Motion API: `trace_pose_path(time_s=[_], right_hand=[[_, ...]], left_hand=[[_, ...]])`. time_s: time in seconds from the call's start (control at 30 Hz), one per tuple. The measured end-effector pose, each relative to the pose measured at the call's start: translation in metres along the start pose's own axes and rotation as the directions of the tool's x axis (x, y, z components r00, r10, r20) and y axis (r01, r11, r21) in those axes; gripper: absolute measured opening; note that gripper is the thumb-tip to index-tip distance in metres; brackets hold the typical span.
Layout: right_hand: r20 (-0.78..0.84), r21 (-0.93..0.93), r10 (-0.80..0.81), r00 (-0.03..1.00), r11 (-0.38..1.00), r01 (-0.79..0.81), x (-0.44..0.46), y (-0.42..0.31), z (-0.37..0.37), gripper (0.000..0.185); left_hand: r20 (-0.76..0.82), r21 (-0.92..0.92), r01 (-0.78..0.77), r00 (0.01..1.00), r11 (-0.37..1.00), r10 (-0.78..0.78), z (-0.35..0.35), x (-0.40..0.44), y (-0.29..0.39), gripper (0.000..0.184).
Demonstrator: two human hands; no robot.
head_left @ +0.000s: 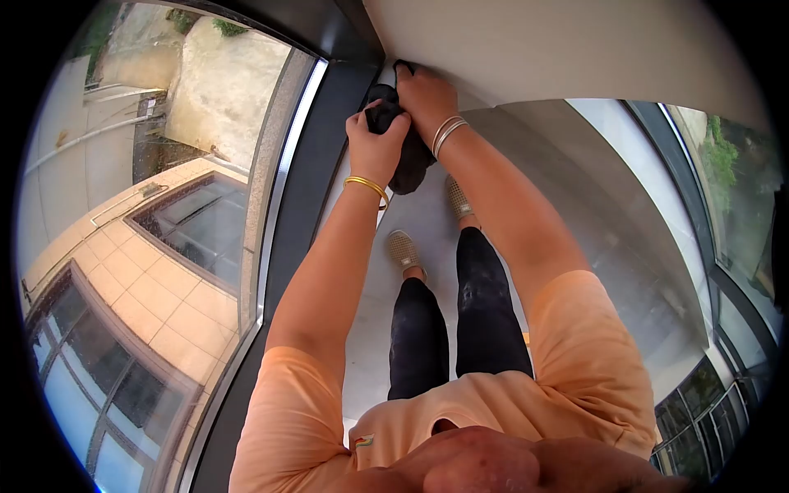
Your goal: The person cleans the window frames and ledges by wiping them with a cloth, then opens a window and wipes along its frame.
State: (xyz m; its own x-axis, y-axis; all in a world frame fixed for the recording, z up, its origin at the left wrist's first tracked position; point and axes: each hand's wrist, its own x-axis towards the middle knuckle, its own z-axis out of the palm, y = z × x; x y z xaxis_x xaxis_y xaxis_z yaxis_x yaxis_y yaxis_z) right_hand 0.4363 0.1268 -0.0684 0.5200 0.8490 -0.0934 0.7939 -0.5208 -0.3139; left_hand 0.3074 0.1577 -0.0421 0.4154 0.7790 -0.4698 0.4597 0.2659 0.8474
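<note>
While a window frame (330, 131) is seen at left, a dark bundle (411, 170), seemingly cloth, is gripped by fingers of the left hand (378, 141) and right hand (429, 99).

Black cloth (412, 169), upper centre of frame, just left of the midline. Looks soft, plain. Crumpled; upper part bunched into tight folds and partly hidden, a small bit showing at the top end. Lower part droops as a rounded lobe. Full outline unclear.

Pale wall (592, 49); grey flr (367, 320); dk window frame (323, 144), L; tan bldg (152, 287) outside, daylit.
</note>
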Motion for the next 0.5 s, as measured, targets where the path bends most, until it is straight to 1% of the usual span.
trace_pose_path(time_s=[0.03,0.07,0.1,0.13,0.17,0.2,0.23,0.27,0.3,0.33,0.37,0.4,0.43,0.47,0.5], right_hand=[[0.018,0.01,0.041,0.999,0.999,-0.041,-0.007,0.005,-0.003,0.025],[0.036,0.02,0.08,0.996,0.997,-0.081,-0.015,0.009,-0.007,0.027],[0.035,0.015,0.077,0.996,0.997,-0.077,-0.023,0.016,-0.008,0.027],[0.032,0.021,0.084,0.996,0.996,-0.085,-0.031,0.022,-0.008,0.029],[0.029,0.028,0.092,0.995,0.995,-0.093,-0.039,0.028,-0.007,0.032],[0.022,0.069,0.15,0.988,0.986,-0.151,-0.046,0.031,-0.009,0.037],[0.024,0.062,0.148,0.989,0.987,-0.149,-0.052,0.036,-0.012,0.037],[0.133,0.041,0.223,0.966,0.972,-0.231,-0.058,0.042,-0.016,0.037],[0.238,0.009,0.294,0.925,0.952,-0.305,-0.063,0.048,-0.019,0.038],[0.243,0.002,0.288,0.926,0.955,-0.298,-0.077,0.058,-0.015,0.038],[0.194,0.097,0.281,0.94,0.948,-0.304,-0.097,0.067,-0.009,0.034],[0.14,0.194,0.274,0.951,0.935,-0.298,-0.111,0.07,-0.006,0.031],[0.143,0.189,0.266,0.953,0.938,-0.29,-0.121,0.066,-0.009,0.031],[0.131,0.272,0.329,0.935,0.895,-0.353,-0.134,0.06,-0.011,0.029],[0.125,0.353,0.392,0.912,0.841,-0.41,-0.144,0.055,-0.013,0.029]], left_hand=[[0.0,-0.005,0.0,1.0,1.0,0.0,0.006,-0.004,-0.003,0.062],[0.018,0.043,-0.048,0.999,0.998,0.047,0.011,-0.007,-0.006,0.062],[0.038,0.09,-0.097,0.995,0.991,0.094,0.016,-0.012,-0.007,0.062],[0.066,0.096,-0.074,0.996,0.993,0.068,0.02,-0.021,-0.002,0.064],[0.073,0.093,-0.082,0.994,0.992,0.076,0.025,-0.027,-0.002,0.065],[0.105,0.112,-0.088,0.992,0.99,0.076,0.028,-0.031,-0.003,0.064],[0.136,0.127,-0.093,0.988,0.987,0.076,0.03,-0.035,-0.004,0.064],[0.134,0.12,-0.09,0.988,0.989,0.074,0.031,-0.039,-0.006,0.064],[0.202,0.129,-0.073,0.978,0.989,0.046,0.03,-0.044,-0.007,0.064],[0.268,0.139,-0.054,0.963,0.989,0.015,0.029,-0.05,-0.009,0.063],[0.321,0.164,-0.046,0.947,0.985,-0.009,0.027,-0.058,-0.012,0.063],[0.32,0.144,-0.029,0.947,0.989,-0.018,0.026,-0.067,-0.022,0.062],[0.319,0.125,-0.013,0.947,0.992,-0.028,0.025,-0.078,-0.031,0.062],[0.316,0.1,0.047,0.946,0.994,-0.077,0.022,-0.088,-0.041,0.061],[0.312,0.095,0.054,0.947,0.994,-0.081,0.017,-0.097,-0.046,0.061]])
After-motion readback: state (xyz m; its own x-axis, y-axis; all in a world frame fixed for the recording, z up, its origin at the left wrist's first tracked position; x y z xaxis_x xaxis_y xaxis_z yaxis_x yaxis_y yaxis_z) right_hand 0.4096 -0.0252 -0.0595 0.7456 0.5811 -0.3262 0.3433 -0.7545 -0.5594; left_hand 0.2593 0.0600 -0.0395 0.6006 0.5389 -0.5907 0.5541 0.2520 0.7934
